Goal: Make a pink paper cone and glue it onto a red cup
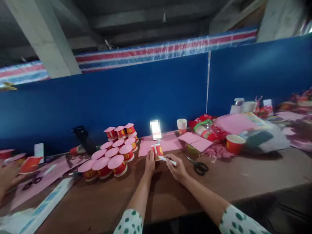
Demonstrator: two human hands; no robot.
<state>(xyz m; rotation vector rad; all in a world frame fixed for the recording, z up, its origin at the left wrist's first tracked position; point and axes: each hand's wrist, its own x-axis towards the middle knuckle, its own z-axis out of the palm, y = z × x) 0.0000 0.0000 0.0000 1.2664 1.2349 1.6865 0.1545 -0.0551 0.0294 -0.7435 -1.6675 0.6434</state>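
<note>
My left hand is closed around the side of a small red paper cup with white and gold marks. In my right hand is a slim white pen-like stick, its tip by the cup's lower edge; whether it touches I cannot tell. Behind the cup lies pink paper on the brown table. To the left stand several upturned red cups topped with pink paper discs. Black-handled scissors lie just right of my right hand.
Stacked cups, pink sheets, a red plastic bag and an upright cup are at the right. A black bottle leans at the back left. Another person's hand shows at the far left near a long white box.
</note>
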